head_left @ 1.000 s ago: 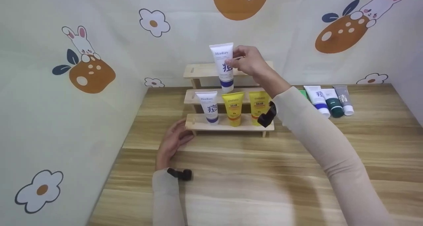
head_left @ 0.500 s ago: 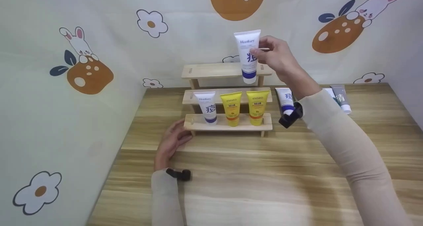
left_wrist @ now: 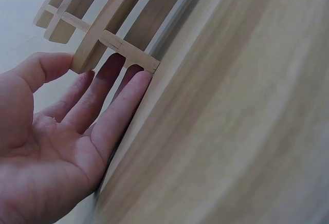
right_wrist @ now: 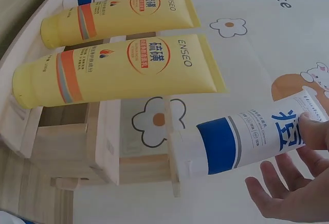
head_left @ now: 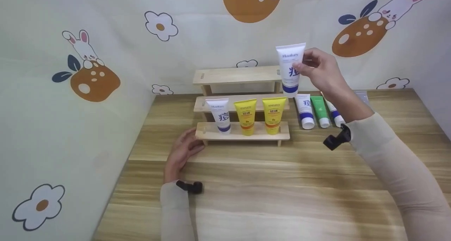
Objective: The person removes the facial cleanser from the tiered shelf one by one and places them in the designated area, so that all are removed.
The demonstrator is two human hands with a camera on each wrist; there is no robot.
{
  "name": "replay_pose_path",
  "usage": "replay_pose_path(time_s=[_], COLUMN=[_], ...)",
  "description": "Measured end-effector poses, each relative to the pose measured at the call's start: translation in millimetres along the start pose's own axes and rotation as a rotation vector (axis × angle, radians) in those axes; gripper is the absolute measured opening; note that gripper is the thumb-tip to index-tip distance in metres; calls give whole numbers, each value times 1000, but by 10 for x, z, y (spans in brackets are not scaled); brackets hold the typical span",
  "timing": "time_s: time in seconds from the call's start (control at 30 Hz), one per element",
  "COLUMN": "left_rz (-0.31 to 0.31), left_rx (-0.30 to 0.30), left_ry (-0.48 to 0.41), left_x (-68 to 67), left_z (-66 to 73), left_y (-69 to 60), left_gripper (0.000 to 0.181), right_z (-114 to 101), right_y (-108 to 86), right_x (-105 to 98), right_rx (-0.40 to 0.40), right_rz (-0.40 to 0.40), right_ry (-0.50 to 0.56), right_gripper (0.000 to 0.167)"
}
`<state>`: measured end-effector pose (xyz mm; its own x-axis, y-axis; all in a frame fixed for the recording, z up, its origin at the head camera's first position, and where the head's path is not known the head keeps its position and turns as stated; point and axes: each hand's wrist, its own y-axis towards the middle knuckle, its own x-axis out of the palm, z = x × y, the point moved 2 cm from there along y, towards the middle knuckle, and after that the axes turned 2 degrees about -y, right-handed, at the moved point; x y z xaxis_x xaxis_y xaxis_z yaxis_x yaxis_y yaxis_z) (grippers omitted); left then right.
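Note:
In the head view my right hand [head_left: 326, 72] pinches a white squeeze tube [head_left: 289, 61] with a dark blue band, thumb on its printed front. The tube is upright, cap end down, by the right end of the top step of a wooden three-step display rack [head_left: 236, 75]. Against the rack's lower left end is my left hand [head_left: 181, 151]; in the left wrist view its thumb and fingers [left_wrist: 123, 100] hold the lowest board's end. A matching white tube [head_left: 219, 110], a yellow tube [head_left: 246, 117] and a second yellow tube [head_left: 273, 116] stand on the lowest step.
Right of the rack, several tubes lie on the wood-grain table [head_left: 253, 198], among them a white tube [head_left: 305, 112] and a green tube [head_left: 320, 111]. My right forearm partly covers this row. A patterned cloth [head_left: 197, 40] hangs behind the rack.
My right hand has carried the white tube rightward from the middle of the rack to its right end, rising and then lowering slightly. My left hand stays at the rack.

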<state>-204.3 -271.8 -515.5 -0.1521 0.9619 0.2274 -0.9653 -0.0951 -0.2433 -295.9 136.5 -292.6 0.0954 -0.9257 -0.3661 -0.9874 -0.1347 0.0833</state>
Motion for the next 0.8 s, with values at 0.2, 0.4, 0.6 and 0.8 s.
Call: replay_pose_path(time_s=[0.2,0.4,0.6,0.8], left_rz=[1,-16,-16,-11], left_rx=[-1,-4,-12,-18], left_ry=[-14,4,8,2], left_x=[-5,-11,-11,-9], left_z=[-4,-1,14,1], left_y=[0,13,-1,-8], left_gripper=[46,47,48,49], right_z=[194,386,561,793], right_y=[-99,-222,-328,-416], right_x=[-88,-152,-225,-257], right_rx=[-26,-55,-20,6], right_rz=[23,37,38,29], right_ry=[44,74,80,86], right_gripper=[42,41,44,43])
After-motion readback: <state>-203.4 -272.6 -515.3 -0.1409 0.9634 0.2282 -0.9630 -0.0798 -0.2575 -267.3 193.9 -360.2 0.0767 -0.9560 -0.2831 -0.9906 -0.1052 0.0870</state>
